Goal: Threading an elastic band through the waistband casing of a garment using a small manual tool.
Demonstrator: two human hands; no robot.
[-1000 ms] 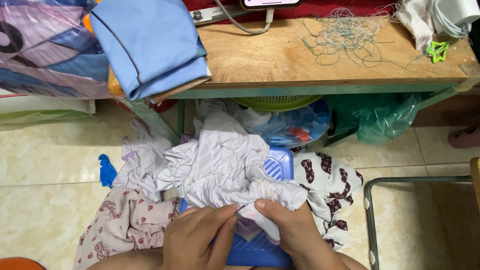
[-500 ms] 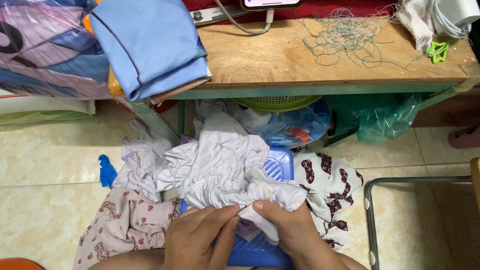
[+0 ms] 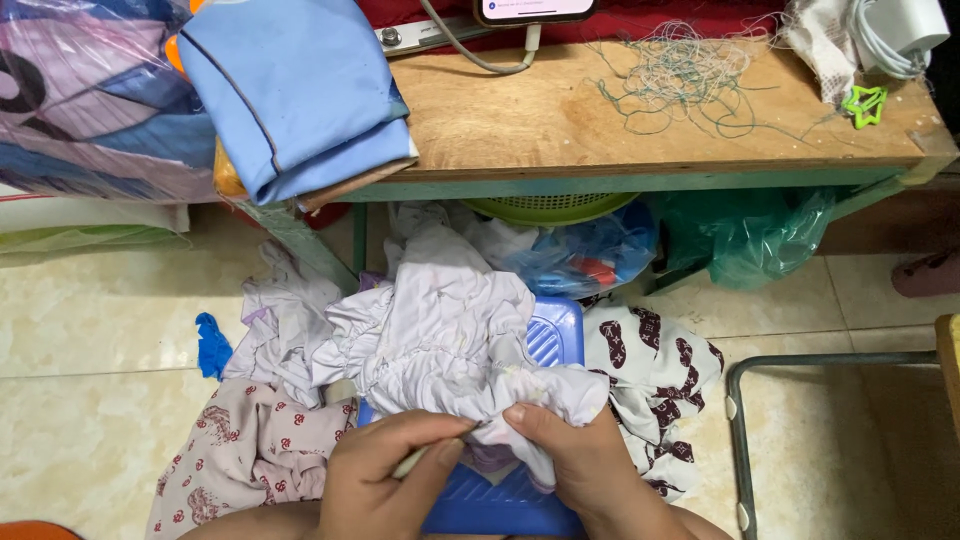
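Left hand (image 3: pixel 385 480) and right hand (image 3: pixel 575 465) both pinched shut on hem of pale lilac garment (image 3: pixel 440 335), heaped over blue plastic stool (image 3: pixel 545 330) at near edge. Light, limp, gathered cloth; best gripped at stitched seam. Beyond: wooden bench (image 3: pixel 560 115), loose threads (image 3: pixel 690 75).

Left hand (image 3: pixel 385 480), right hand (image 3: pixel 580 465), pinching pale lilac garment (image 3: pixel 450 335)

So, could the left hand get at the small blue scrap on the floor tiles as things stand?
Probably yes. The left hand is pinching the pale lilac garment, so it would have to let go first. The blue scrap lies uncovered on the tiles to that side, beside the floral cloth, with nothing over it.
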